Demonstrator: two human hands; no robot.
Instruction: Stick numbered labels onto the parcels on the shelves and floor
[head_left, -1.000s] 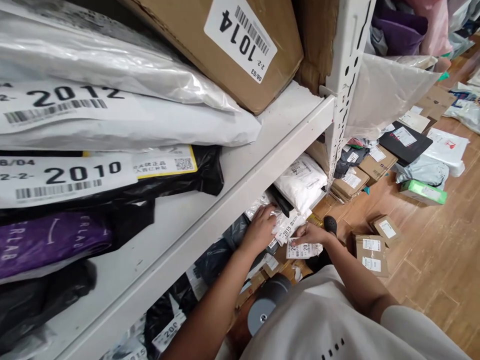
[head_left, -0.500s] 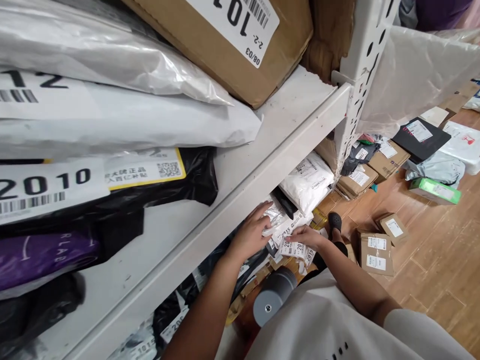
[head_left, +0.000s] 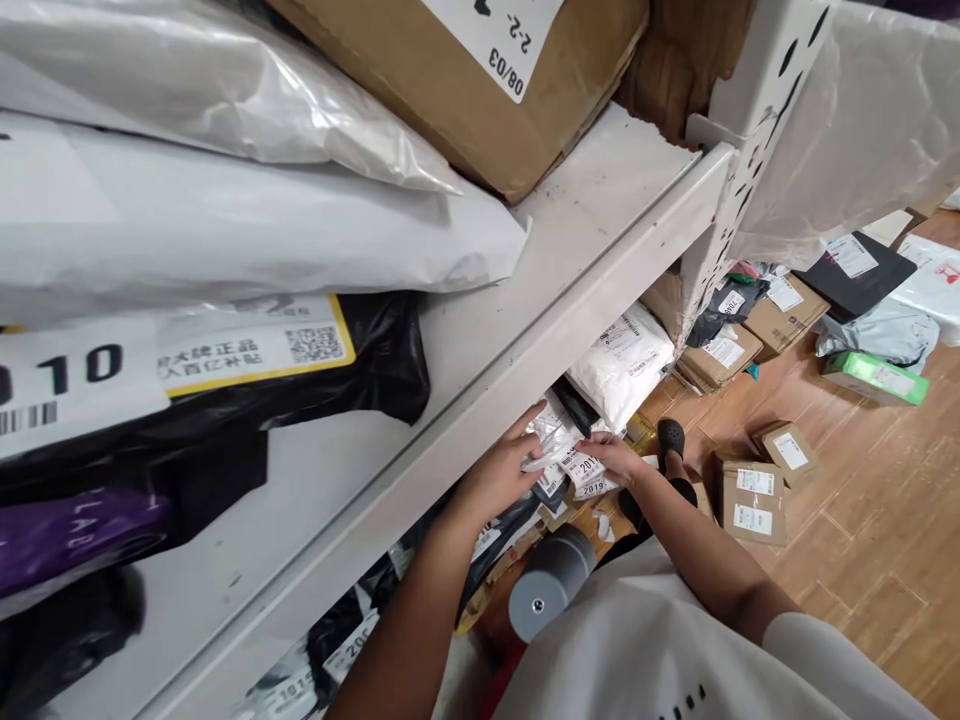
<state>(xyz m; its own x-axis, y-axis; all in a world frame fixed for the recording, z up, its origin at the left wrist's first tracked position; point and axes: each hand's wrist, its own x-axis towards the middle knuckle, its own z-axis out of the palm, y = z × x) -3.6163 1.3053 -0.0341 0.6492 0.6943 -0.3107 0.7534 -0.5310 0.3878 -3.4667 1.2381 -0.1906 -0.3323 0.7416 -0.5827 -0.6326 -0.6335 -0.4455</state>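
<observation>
My left hand (head_left: 501, 482) is at a clear plastic parcel (head_left: 553, 430) on the lower shelf. Its index finger stretches along the parcel, while the lower fingers close on the plastic edge. Close by on the right, my right hand (head_left: 613, 456) pinches a strip of printed number labels (head_left: 589, 474), one reading 2019. The strip hangs over the parcels below, and its far end is partly hidden by the fingers. A white parcel (head_left: 624, 365) and a black packet (head_left: 576, 405) lie just beyond both hands.
An upper shelf edge (head_left: 465, 440) slants above my left arm, bearing a cardboard box (head_left: 465, 100) and bagged parcels. A perforated upright (head_left: 739, 190) stands at right. On the wooden floor are a grey cylinder (head_left: 551, 580), small boxes (head_left: 752, 505) and a green box (head_left: 874, 378).
My right hand has moved slightly up and left, and the label strip now lies flatter toward the parcel. A loose white scrap shows below it. The view has shifted a little rightward over the shelf.
</observation>
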